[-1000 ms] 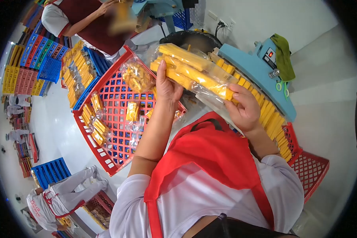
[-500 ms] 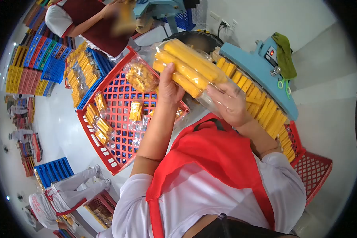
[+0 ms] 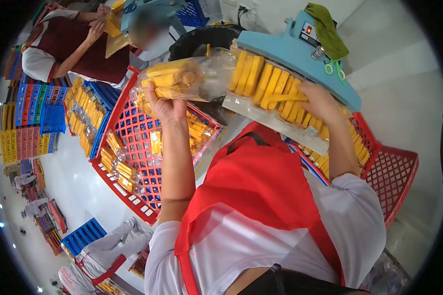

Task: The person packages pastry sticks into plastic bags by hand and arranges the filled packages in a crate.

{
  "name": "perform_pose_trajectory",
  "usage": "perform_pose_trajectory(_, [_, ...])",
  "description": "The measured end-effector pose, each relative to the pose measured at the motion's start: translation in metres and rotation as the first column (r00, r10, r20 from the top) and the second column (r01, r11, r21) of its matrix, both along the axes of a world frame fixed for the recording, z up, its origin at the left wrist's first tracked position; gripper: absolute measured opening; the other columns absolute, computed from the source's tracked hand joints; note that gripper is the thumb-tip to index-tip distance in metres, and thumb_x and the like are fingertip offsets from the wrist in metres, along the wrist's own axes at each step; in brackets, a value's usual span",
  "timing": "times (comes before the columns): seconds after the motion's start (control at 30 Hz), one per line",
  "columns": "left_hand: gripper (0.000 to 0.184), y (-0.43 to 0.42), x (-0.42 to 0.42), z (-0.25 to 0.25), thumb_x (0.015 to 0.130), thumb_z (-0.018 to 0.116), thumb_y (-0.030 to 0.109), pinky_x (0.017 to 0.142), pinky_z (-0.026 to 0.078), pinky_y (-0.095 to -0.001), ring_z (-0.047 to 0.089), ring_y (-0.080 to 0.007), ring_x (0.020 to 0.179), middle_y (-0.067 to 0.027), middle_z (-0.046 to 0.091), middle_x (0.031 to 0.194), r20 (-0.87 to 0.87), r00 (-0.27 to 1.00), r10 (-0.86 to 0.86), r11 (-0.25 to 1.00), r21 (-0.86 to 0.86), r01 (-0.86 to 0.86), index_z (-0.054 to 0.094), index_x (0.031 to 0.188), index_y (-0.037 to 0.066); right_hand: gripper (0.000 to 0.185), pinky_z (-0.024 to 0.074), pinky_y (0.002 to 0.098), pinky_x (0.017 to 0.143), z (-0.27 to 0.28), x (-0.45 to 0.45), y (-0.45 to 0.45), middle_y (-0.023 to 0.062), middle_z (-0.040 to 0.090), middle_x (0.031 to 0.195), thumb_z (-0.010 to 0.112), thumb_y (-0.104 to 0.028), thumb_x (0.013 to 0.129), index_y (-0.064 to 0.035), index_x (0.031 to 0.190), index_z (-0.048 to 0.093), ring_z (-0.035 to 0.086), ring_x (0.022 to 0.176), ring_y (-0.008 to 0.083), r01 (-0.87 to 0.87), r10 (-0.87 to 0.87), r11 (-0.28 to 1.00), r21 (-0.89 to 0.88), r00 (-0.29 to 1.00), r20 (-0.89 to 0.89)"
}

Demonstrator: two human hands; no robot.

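Observation:
My left hand (image 3: pixel 167 105) is closed on a clear plastic bag (image 3: pixel 211 73) with several thick yellow sticks inside, held up over a red crate. The bag's loose end stretches to the right, toward a row of bare yellow sticks (image 3: pixel 255 78). Over that row, my right hand (image 3: pixel 322 103) has its fingers closed at the end of a single yellow stick (image 3: pixel 284 98), which lies crosswise on the others. Part of its grip is hidden. A pale strip of plastic (image 3: pixel 280 123) runs along the front of the row.
A pale blue machine (image 3: pixel 290 61) with a red-lit switch, a green cloth (image 3: pixel 328 32) and green-handled scissors (image 3: pixel 335 70) stands behind the row. The red crate (image 3: pixel 140 123) holds bagged sticks. A black bin (image 3: pixel 202 39) is behind. A co-worker (image 3: pixel 79 49) handles a bag at upper left.
My left hand has moved left with the bag. My right hand has let go of the bag and moved right, down to the row of sticks, closing on one. The view has shifted.

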State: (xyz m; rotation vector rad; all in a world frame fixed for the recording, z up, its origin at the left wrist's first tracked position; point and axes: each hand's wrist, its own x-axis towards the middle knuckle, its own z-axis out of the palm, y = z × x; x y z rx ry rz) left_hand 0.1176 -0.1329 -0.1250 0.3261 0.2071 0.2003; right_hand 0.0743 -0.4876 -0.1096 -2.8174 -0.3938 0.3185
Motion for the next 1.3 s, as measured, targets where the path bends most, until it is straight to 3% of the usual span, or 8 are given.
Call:
perform_pose_trajectory(0.2, [0.047, 0.007, -0.001, 0.007, 0.077, 0.053, 0.033, 0.095, 0.032, -0.0470, 0.043, -0.0286, 0.109, -0.0106, 0.047, 0.117, 0.041, 0.997, 0.067, 0.982, 0.175, -0.073, 0.043, 0.116, 0.008, 0.025, 0.0409, 0.0293, 0.064, -0.026, -0.007, -0.005, 0.0109, 0.057, 0.085, 0.059, -0.008, 0.073, 0.0018, 0.096, 0.056, 0.053, 0.073, 0.0213, 0.166, -0.192, 0.962, 0.216, 0.976, 0.104])
perform_pose_trajectory(0.23, [0.047, 0.010, 0.001, 0.006, 0.078, 0.053, 0.033, 0.094, 0.033, -0.0457, 0.045, -0.0281, 0.107, -0.0106, 0.048, 0.116, 0.036, 0.996, 0.082, 0.984, 0.158, -0.086, 0.043, 0.115, 0.007, 0.025, 0.0409, 0.0293, 0.064, -0.013, -0.007, 0.005, 0.0109, 0.057, 0.085, 0.059, -0.008, 0.073, 0.0018, 0.096, 0.056, 0.053, 0.073, 0.0213, 0.148, -0.176, 0.962, 0.228, 0.978, 0.108])
perform_pose_trajectory(0.3, [0.042, 0.013, -0.001, 0.007, 0.079, 0.053, 0.031, 0.092, 0.036, -0.0430, 0.047, -0.0259, 0.104, -0.0094, 0.051, 0.111, 0.073, 0.992, 0.103, 0.976, 0.184, -0.114, 0.045, 0.112, 0.006, 0.027, 0.0402, 0.0249, 0.062, 0.021, -0.008, 0.027, 0.0078, 0.056, 0.079, 0.058, -0.009, 0.076, 0.0033, 0.100, 0.055, 0.052, 0.068, 0.0142, 0.102, -0.104, 0.815, 0.570, 0.994, -0.029])
perform_pose_trajectory(0.5, [0.039, 0.013, -0.009, 0.014, 0.081, 0.052, 0.023, 0.092, 0.036, -0.0378, 0.048, -0.0220, 0.102, -0.0090, 0.050, 0.109, 0.154, 0.984, 0.086, 0.965, 0.234, -0.121, 0.041, 0.113, 0.004, 0.025, 0.0418, 0.0245, 0.064, 0.042, -0.004, 0.084, 0.0117, 0.058, 0.080, 0.056, -0.011, 0.079, 0.0040, 0.099, 0.056, 0.055, 0.072, 0.0153, -0.022, 0.065, 0.656, 0.755, 0.997, -0.028])
perform_pose_trajectory(0.73, [0.038, 0.013, -0.022, 0.014, 0.082, 0.052, 0.020, 0.093, 0.035, -0.0373, 0.047, -0.0216, 0.105, -0.0086, 0.050, 0.109, 0.182, 0.975, 0.130, 0.965, 0.202, -0.166, 0.040, 0.114, 0.004, 0.023, 0.0436, 0.0268, 0.066, 0.026, -0.005, 0.130, 0.0152, 0.058, 0.081, 0.057, -0.008, 0.077, 0.0040, 0.097, 0.056, 0.058, 0.072, 0.0223, -0.233, 0.026, 0.651, 0.723, 0.958, 0.285])
perform_pose_trajectory(1.07, [0.045, 0.001, -0.022, 0.038, 0.083, 0.050, 0.030, 0.095, 0.032, -0.0400, 0.045, -0.0239, 0.108, -0.0097, 0.047, 0.115, 0.177, 0.961, 0.213, 0.961, 0.138, -0.239, 0.038, 0.118, 0.005, 0.024, 0.0435, 0.0278, 0.062, 0.030, -0.007, 0.160, 0.0138, 0.058, 0.077, 0.056, -0.006, 0.079, 0.0039, 0.100, 0.055, 0.057, 0.068, 0.0218, -0.224, -0.124, 0.563, 0.796, 0.929, 0.349])
perform_pose_trajectory(1.17, [0.045, 0.002, -0.023, 0.044, 0.084, 0.049, 0.029, 0.095, 0.032, -0.0400, 0.044, -0.0241, 0.109, -0.0098, 0.047, 0.116, 0.201, 0.959, 0.201, 0.962, 0.142, -0.231, 0.036, 0.118, 0.004, 0.027, 0.0436, 0.0297, 0.061, 0.051, -0.001, 0.162, 0.0137, 0.057, 0.075, 0.059, -0.006, 0.076, 0.0031, 0.100, 0.055, 0.056, 0.066, 0.0240, -0.392, -0.047, 0.643, 0.658, 0.837, 0.544])
perform_pose_trajectory(1.3, [0.039, 0.028, -0.021, 0.044, 0.083, 0.051, 0.018, 0.090, 0.039, -0.0371, 0.048, -0.0210, 0.103, -0.0080, 0.048, 0.110, 0.275, 0.952, 0.137, 0.963, 0.186, -0.193, 0.036, 0.117, 0.006, 0.029, 0.0434, 0.0322, 0.059, 0.076, 0.006, 0.145, 0.0140, 0.056, 0.073, 0.063, -0.005, 0.072, 0.0030, 0.099, 0.055, 0.055, 0.064, 0.0264, -0.481, 0.142, 0.736, 0.477, 0.798, 0.585])
